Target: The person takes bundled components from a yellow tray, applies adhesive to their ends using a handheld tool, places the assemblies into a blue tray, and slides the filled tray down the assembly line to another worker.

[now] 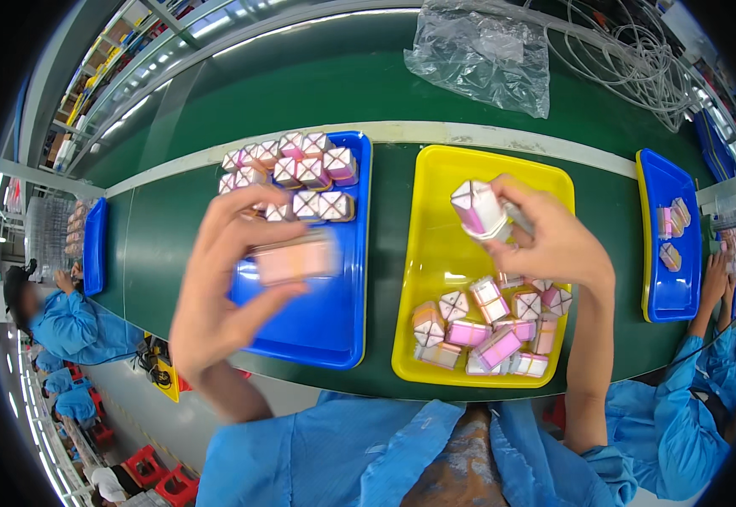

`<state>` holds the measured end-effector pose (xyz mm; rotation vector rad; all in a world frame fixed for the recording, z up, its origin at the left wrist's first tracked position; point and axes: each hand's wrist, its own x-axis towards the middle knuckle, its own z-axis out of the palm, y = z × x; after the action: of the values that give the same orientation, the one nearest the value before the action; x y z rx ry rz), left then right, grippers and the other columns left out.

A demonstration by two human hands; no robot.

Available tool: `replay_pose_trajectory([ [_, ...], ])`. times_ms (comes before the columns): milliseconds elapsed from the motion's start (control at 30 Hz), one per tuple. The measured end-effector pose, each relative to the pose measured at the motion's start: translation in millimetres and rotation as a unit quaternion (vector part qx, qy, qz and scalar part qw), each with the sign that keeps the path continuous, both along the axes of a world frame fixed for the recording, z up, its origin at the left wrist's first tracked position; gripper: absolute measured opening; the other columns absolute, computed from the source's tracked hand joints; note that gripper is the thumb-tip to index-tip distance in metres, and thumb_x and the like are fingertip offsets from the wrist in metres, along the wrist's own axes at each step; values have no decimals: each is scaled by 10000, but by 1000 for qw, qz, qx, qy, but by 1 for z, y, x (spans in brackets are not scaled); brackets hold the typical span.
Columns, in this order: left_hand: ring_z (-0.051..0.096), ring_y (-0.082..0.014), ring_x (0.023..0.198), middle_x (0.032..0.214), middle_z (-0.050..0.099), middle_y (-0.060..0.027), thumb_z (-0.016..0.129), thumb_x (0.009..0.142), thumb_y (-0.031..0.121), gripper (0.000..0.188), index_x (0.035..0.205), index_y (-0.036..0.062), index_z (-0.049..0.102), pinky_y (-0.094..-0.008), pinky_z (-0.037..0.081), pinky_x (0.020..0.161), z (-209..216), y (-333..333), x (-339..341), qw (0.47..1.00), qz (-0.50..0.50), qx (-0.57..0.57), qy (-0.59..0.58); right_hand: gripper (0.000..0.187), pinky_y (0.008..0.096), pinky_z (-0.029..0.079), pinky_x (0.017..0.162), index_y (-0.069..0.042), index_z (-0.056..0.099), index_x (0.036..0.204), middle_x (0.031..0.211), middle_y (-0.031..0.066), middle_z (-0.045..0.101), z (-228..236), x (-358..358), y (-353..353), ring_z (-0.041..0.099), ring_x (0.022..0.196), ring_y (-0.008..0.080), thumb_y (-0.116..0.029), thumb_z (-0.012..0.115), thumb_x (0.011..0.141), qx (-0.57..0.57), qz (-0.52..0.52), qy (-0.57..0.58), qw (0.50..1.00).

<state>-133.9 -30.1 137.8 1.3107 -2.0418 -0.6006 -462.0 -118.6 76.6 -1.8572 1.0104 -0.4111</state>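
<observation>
My left hand point(220, 283) is over the blue tray point(330, 325), its thumb and fingers closed on a small pinkish-orange block point(294, 258), smeared by motion. Above the yellow tray point(440, 262), my right hand point(554, 232) grips a white-and-pink block point(476, 207) at its side, with a dark cross on its end face. Similar blocks point(311, 173) stand on end in close rows in the far part of the blue tray. More blocks point(498, 346), several of them pink-sided, lie jumbled in the near part of the yellow tray.
Both trays rest on a green work surface point(157, 228). A clear plastic bag point(482, 55) and coiled pale cable point(630, 63) lie beyond a light strip. Another blue tray point(670, 291) with a few blocks stands right, near a co-worker's hands point(714, 279). A person point(64, 313) works far left.
</observation>
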Motion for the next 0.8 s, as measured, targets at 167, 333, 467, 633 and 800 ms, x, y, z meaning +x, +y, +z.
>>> replay_pose_trajectory([
  [167, 622, -295, 905, 981, 628, -100, 764, 660, -22, 408, 1045, 39, 647, -362, 488, 795, -29, 8, 32, 974, 137, 113, -141, 397, 281, 473, 708, -54, 504, 1107, 977, 72, 628, 32, -5, -2, 567, 892, 125, -108, 706, 770, -9, -127, -117, 985],
  [333, 564, -301, 918, 1093, 561, -92, 792, 651, 14, 431, 1050, 82, 641, -365, 455, 771, -62, -9, 36, 937, 111, -65, -324, 340, 227, 454, 617, -53, 530, 1047, 913, 31, 592, 27, -16, -9, 555, 838, 97, -71, 694, 749, -19, -71, -125, 989],
  [467, 556, -249, 964, 1202, 489, -109, 862, 616, 118, 609, 1165, 105, 599, -364, 447, 804, -39, -6, -5, 980, 143, -29, -133, 395, 201, 483, 696, -17, 566, 1072, 940, 50, 598, 40, -18, 2, 576, 825, 86, -44, 607, 681, -18, 13, -129, 991],
  [633, 585, -181, 992, 1184, 513, -109, 849, 743, 178, 791, 1358, 40, 372, -327, 482, 916, -25, -1, -112, 883, -70, 300, 355, 548, 196, 452, 621, 14, 623, 1159, 919, 58, 620, 50, -5, 1, 584, 758, 102, -110, 653, 627, -57, 184, -157, 969],
  [800, 600, -149, 851, 1103, 548, -113, 719, 873, 107, 614, 1320, 34, 304, -316, 505, 799, -39, -11, -143, 789, -74, 344, 503, 548, 180, 302, 526, 20, 593, 1253, 871, -4, 537, 58, 0, 20, 434, 621, 36, -154, 672, 739, 6, -23, -155, 988],
])
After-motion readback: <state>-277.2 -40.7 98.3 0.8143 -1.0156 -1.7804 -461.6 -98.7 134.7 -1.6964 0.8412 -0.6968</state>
